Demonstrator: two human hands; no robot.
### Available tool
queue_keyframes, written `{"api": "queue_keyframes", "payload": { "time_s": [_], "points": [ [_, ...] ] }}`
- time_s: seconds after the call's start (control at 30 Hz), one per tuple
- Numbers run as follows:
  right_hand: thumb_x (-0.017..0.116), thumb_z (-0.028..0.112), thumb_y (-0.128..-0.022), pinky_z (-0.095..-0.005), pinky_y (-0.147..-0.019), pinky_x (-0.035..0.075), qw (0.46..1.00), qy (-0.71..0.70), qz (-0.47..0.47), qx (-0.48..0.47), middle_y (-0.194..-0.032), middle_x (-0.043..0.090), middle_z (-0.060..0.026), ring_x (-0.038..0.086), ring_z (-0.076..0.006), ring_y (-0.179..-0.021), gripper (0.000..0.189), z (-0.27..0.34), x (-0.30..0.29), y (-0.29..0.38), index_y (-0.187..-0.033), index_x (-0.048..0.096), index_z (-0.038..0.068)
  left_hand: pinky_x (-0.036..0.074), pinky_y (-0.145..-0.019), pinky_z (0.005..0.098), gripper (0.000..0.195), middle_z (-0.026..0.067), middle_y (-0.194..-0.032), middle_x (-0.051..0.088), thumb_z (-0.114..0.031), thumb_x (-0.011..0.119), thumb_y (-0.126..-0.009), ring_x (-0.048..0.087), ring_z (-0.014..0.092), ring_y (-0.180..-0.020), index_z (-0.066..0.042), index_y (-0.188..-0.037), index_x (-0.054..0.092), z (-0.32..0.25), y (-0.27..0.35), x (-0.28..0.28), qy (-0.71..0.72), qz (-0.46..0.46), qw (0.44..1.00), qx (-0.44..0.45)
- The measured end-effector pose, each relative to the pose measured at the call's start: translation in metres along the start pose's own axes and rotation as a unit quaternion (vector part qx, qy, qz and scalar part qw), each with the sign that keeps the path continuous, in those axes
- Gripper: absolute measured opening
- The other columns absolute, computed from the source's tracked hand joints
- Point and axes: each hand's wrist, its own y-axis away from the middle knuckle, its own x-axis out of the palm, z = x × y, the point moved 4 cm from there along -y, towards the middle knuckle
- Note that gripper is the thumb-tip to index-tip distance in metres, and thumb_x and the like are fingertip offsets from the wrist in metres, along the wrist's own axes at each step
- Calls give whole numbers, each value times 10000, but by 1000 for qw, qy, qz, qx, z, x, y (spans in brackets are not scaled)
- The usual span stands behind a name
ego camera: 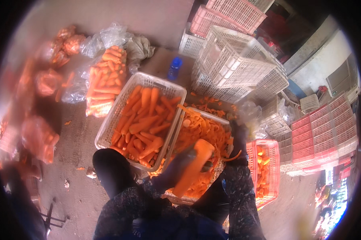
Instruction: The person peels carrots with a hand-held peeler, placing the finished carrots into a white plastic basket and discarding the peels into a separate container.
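My left hand [180,162], in a dark glove, grips a large orange carrot [185,178] over a crate of peelings [176,144]. The carrot slants from upper right to lower left and looks blurred. To its right, my dark right hand [239,135] is raised at the crate's right edge; its fingers are blurred, and whether it holds a tool cannot be made out. A curled strip of peel [233,157] hangs near my right wrist. Long carrot peelings [207,129] fill the crate. Left of it, a white plastic crate [104,136] holds whole carrots [144,120].
A red crate [278,180] with carrots stands right of my arm. Stacked plastic crates [237,60] rise ahead, with red crates [321,135] farther right. A blue bottle [174,68] and bagged carrots [105,81] are beyond the white crate. Another person's arm [21,177] shows at left.
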Motion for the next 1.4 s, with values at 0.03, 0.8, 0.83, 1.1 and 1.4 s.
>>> {"api": "queue_keyframes", "payload": {
  "time_s": [0.03, 0.8, 0.83, 1.1, 1.4],
  "points": [
    [625, 294, -893, -251, -494, 409, 992, 121, 12, 11, -661, 621, -29, 567, -87, -572, 281, -9, -2, 0, -805, 675, 31, 483, -948, 343, 594, 173, -1312, 505, -442, 405, -989, 582, 228, -1092, 9, -1375, 374, -14, 2, 4, 151, -14, 988, -14],
    [583, -36, -835, -226, -584, 505, 916, -303, 261, -30, -907, 687, -120, 631, -123, -680, 265, 56, 93, 219, -1093, 623, -81, 461, -977, 272, 541, 132, -1273, 529, -390, 546, -958, 540, 197, -1149, -21, -1337, 434, -24, -17, -15, 462, -70, 884, -7],
    [580, -34, -843, -227, -586, 507, 910, -314, 267, -48, -903, 685, -117, 632, -123, -680, 256, 53, 94, 214, -1092, 624, -78, 470, -952, 270, 528, 127, -1254, 542, -396, 533, -963, 547, 192, -1131, -23, -1327, 445, -22, -15, -16, 451, -56, 891, -8],
    [629, 88, -881, -214, -493, 450, 964, -245, 99, 11, -869, 671, -93, 601, -100, -626, 159, 35, 76, 109, -996, 645, -20, 493, -764, 336, 483, 88, -1114, 571, -439, 485, -969, 575, 163, -972, -21, -1211, 497, 5, 2, -6, 221, -97, 968, -70],
    [692, 271, -827, -387, -471, 429, 932, 309, 8, -190, -592, 584, -120, 573, -260, -495, 247, -1, 4, 69, -745, 631, 46, 481, -969, 365, 598, 205, -1319, 499, -441, 386, -1005, 574, 277, -1131, 7, -1398, 340, -3, 9, -10, 184, -51, 981, -26]
  ]
}}
